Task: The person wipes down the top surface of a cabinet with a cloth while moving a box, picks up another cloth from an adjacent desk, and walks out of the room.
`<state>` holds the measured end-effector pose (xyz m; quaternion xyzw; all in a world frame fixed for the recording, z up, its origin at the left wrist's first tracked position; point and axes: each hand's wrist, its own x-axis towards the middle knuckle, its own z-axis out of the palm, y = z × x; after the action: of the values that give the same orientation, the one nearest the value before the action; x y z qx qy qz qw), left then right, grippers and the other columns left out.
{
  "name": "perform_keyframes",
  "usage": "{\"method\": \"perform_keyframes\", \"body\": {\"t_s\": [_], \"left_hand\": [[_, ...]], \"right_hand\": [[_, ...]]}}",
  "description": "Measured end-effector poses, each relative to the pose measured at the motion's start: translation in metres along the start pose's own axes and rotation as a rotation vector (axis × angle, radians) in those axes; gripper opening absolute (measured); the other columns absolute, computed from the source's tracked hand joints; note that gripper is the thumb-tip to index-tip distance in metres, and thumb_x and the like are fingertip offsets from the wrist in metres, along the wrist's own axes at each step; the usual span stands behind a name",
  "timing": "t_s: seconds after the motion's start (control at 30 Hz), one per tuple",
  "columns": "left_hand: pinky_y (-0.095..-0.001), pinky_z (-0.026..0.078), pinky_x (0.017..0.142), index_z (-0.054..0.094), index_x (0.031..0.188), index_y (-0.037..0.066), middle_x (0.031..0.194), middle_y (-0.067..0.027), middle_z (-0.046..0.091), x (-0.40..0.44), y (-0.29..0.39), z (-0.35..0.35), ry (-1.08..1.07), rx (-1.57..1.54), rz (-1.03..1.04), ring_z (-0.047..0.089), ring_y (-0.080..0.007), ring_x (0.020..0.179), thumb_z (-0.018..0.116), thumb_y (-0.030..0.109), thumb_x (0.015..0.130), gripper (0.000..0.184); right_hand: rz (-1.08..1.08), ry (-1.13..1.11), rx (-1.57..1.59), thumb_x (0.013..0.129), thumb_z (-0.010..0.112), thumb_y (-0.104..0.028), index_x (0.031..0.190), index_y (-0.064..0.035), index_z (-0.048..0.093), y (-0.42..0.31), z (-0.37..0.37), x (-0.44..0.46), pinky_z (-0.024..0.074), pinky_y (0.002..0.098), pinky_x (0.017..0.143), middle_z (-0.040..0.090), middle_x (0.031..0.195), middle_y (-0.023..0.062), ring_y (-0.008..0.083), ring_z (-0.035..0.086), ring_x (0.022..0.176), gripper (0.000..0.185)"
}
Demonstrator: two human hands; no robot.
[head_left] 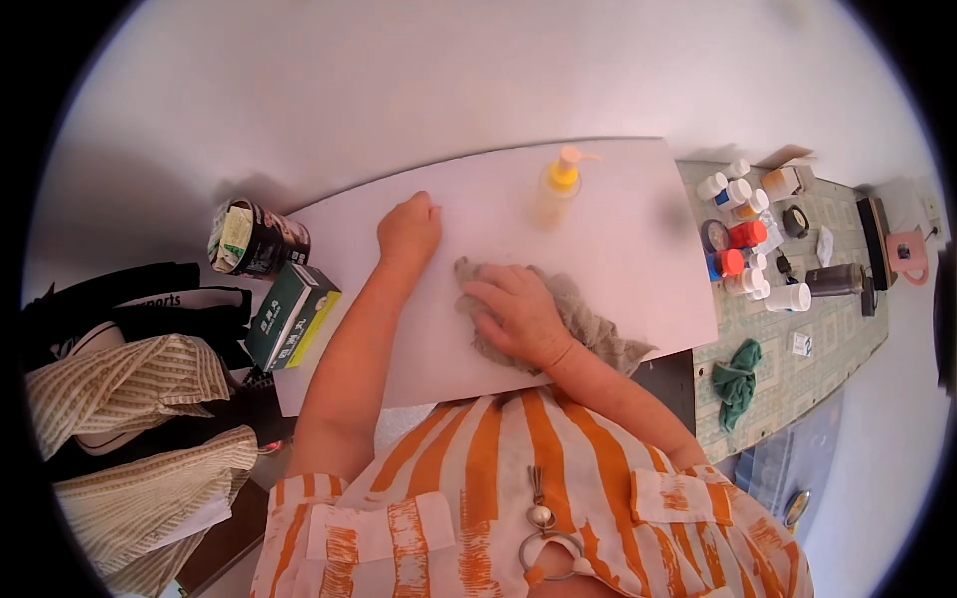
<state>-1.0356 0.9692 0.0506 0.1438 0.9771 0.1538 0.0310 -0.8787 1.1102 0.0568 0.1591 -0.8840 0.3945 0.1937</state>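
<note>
My left hand [409, 230] is closed in a fist and rests on the white tabletop [419, 349] toward its far edge. Nothing shows between its fingers. Under my right hand [519, 315] lies a crumpled grey-brown cloth [583, 314]; the palm presses down on it and the fingers curl over its left part. The cloth spreads out to the right of the hand. Beyond the cloth a clear pump bottle [554, 204] with a yellow collar and pink pump head stands upright, touched by neither hand.
At the left stand a dark tin [261, 239] stuffed with papers and a green box [291, 316]. Striped fabric [130, 384] and dark clothing lie beyond them. On the right, a patterned table [827, 339] bears several white bottles, a dark flask [835, 280] and a green cloth [737, 383].
</note>
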Motion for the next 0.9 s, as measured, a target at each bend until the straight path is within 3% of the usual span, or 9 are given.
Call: {"method": "perform_keyframes", "body": {"t_s": [0.17,0.37,0.53,0.9], "left_hand": [[-0.0444,0.046,0.064,0.056,0.077,0.005,0.075,-0.0154,0.062,0.017,-0.017,-0.003,0.149,-0.046,-0.029,0.059,-0.0355,0.074,0.055,0.026,0.083,0.021],[-0.0454,0.047,0.066,0.056,0.079,0.005,0.079,-0.0150,0.064,0.002,0.007,0.003,0.010,0.001,0.051,0.061,-0.0342,0.077,0.054,0.024,0.084,0.020],[-0.0459,0.048,0.069,0.058,0.084,0.006,0.080,-0.0160,0.064,0.023,-0.006,-0.002,0.052,-0.031,-0.019,0.062,-0.0343,0.079,0.054,0.025,0.084,0.020],[-0.0463,0.047,0.069,0.057,0.084,0.006,0.080,-0.0158,0.064,0.022,0.002,0.005,0.035,-0.018,0.044,0.061,-0.0347,0.080,0.054,0.027,0.085,0.021]], "right_hand": [[0.002,-0.011,0.009,0.068,0.065,-0.007,0.103,-0.0082,0.060,0.001,-0.001,0.000,0.0434,0.0388,0.078,0.055,0.106,0.0096,0.0302,0.053,0.090,0.035],[0.008,-0.010,-0.011,0.068,0.065,-0.007,0.102,-0.0078,0.060,0.000,-0.001,-0.002,0.0434,0.0391,0.078,0.055,0.105,0.0100,0.0305,0.053,0.090,0.035],[-0.007,0.006,-0.008,0.068,0.065,-0.007,0.102,-0.0077,0.061,0.002,0.001,-0.002,0.0434,0.0397,0.078,0.056,0.105,0.0101,0.0305,0.054,0.091,0.035],[-0.012,-0.002,-0.010,0.068,0.065,-0.008,0.103,-0.0075,0.060,0.001,-0.001,-0.003,0.0434,0.0395,0.078,0.056,0.105,0.0100,0.0300,0.054,0.092,0.036]]}}
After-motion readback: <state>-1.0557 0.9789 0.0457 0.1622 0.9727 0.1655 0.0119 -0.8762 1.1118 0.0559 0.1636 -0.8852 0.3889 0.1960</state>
